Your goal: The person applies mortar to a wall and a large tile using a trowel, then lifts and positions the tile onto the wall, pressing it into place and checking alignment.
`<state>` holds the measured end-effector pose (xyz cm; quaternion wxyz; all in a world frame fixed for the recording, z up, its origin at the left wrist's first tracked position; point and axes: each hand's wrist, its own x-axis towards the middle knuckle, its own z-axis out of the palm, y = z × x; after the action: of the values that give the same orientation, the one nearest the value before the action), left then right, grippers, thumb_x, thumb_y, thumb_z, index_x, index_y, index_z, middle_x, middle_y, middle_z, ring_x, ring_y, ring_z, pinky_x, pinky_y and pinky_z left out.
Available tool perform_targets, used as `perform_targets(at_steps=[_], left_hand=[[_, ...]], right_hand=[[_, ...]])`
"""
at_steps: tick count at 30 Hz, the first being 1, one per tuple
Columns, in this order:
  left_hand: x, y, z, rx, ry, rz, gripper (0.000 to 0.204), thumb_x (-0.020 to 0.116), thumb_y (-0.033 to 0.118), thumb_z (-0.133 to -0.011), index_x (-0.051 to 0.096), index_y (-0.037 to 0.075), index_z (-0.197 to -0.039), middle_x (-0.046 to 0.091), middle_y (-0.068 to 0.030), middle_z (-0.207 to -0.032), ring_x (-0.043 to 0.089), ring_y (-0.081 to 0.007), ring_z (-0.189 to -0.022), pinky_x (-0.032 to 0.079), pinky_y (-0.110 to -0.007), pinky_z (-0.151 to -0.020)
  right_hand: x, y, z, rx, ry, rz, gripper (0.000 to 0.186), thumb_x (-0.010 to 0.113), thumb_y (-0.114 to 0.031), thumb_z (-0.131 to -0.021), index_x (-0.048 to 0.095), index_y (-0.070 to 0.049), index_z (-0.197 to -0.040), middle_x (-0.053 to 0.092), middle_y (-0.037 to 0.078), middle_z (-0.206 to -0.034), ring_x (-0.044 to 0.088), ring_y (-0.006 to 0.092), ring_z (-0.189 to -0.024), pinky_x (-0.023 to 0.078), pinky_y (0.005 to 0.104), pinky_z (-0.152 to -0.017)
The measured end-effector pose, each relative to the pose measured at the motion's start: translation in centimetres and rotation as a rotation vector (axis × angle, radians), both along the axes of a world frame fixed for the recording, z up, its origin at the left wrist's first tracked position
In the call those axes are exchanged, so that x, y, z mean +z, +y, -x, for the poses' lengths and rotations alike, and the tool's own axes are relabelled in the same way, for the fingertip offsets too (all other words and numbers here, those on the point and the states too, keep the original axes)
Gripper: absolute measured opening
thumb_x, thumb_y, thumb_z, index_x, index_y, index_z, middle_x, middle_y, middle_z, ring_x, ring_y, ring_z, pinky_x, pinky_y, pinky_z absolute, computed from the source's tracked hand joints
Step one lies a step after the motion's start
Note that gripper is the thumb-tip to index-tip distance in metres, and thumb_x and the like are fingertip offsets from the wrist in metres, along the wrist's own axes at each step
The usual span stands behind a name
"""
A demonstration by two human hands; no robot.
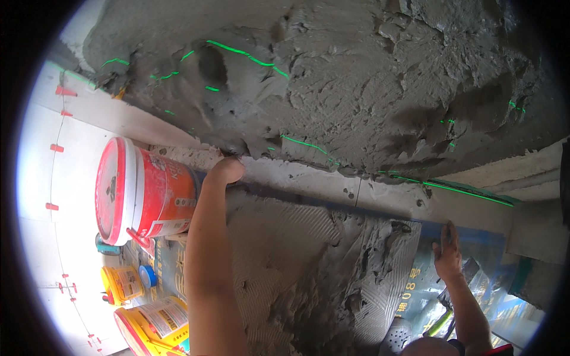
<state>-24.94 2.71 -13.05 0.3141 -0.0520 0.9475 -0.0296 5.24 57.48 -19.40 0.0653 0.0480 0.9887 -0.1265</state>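
Note:
My left hand (228, 170) reaches to the lower edge of a thick bed of wet grey mortar (368, 89), just above a pale tile strip (291, 176). Its fingers are hidden or dark against the mortar, so their hold cannot be made out. Over on the right, my right hand (449, 256) has its fingers stretched toward the strip's lower edge, beside blue film, and holds nothing visible. Between my arms lies a large slab (267, 255) spread with grey mortar, combed into ridges in places and smeared dark in the middle.
A red bucket (169, 193) lies tipped beside my left arm. Below it are a small yellow tub (123, 283), a blue lid (148, 276) and a yellow bucket (160, 323). Red wedges (57, 148) mark white tile joints. A green-handled tool (438, 324) and a grey shoe (396, 335) are lower right.

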Motion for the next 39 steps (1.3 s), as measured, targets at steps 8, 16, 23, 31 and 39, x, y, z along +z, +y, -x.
perform_targets(at_steps=[8, 16, 23, 31, 39], left_hand=[[-1.5, -2.0, 1.4, -0.203, -0.086, 0.016, 0.04, 0.046, 0.028, -0.086, 0.062, 0.004, -0.113, 0.058, -0.0196, -0.121, 0.053, -0.0367, -0.114, 0.042, -0.039, -0.097], [-2.8, -9.5, -1.1, -0.251, 0.226, -0.02, 0.035, 0.04, 0.021, -0.09, 0.061, -0.004, -0.105, 0.06, -0.0277, -0.108, 0.058, -0.0379, -0.105, 0.045, -0.045, -0.09], [-2.2, -14.7, -4.4, 0.282, 0.502, -0.396, 0.048, 0.041, 0.036, -0.09, 0.06, -0.005, -0.108, 0.06, -0.0282, -0.109, 0.055, -0.0439, -0.105, 0.043, -0.047, -0.088], [2.6, -11.5, -14.2, 0.108, 0.661, -0.297, 0.038, 0.044, 0.031, -0.094, 0.06, 0.001, -0.11, 0.061, -0.0263, -0.105, 0.06, -0.0396, -0.096, 0.045, -0.044, -0.081], [0.1, -23.2, -29.2, 0.233, 0.625, -0.398, 0.037, 0.039, 0.013, -0.098, 0.051, -0.007, -0.126, 0.055, -0.0185, -0.126, 0.051, -0.0292, -0.118, 0.035, -0.036, -0.105]], right_hand=[[0.5, -0.8, 0.4, -0.111, -0.083, 0.024, 0.058, 0.059, -0.015, -0.087, 0.037, 0.003, -0.138, 0.028, 0.019, -0.147, 0.037, 0.0385, -0.129, 0.038, 0.0397, -0.104], [0.2, 0.0, 0.3, -0.083, -0.032, 0.033, 0.056, 0.06, -0.013, -0.087, 0.04, 0.004, -0.136, 0.029, 0.018, -0.146, 0.039, 0.0381, -0.129, 0.039, 0.0383, -0.103], [-0.4, 0.4, 0.1, -0.033, -0.012, 0.048, 0.049, 0.058, -0.012, -0.088, 0.045, 0.001, -0.133, 0.035, 0.02, -0.143, 0.04, 0.039, -0.128, 0.04, 0.0412, -0.102], [4.6, 5.0, -3.2, -0.045, -0.018, 0.232, 0.027, 0.059, -0.01, -0.086, 0.058, -0.003, -0.112, 0.057, 0.02, -0.108, 0.056, 0.0388, -0.098, 0.046, 0.0414, -0.083], [3.3, 11.8, -22.4, -0.734, 0.0, 0.44, 0.034, 0.067, -0.01, -0.082, 0.047, -0.003, -0.109, 0.053, 0.011, -0.093, 0.053, 0.018, -0.08, 0.047, 0.0372, -0.065]])
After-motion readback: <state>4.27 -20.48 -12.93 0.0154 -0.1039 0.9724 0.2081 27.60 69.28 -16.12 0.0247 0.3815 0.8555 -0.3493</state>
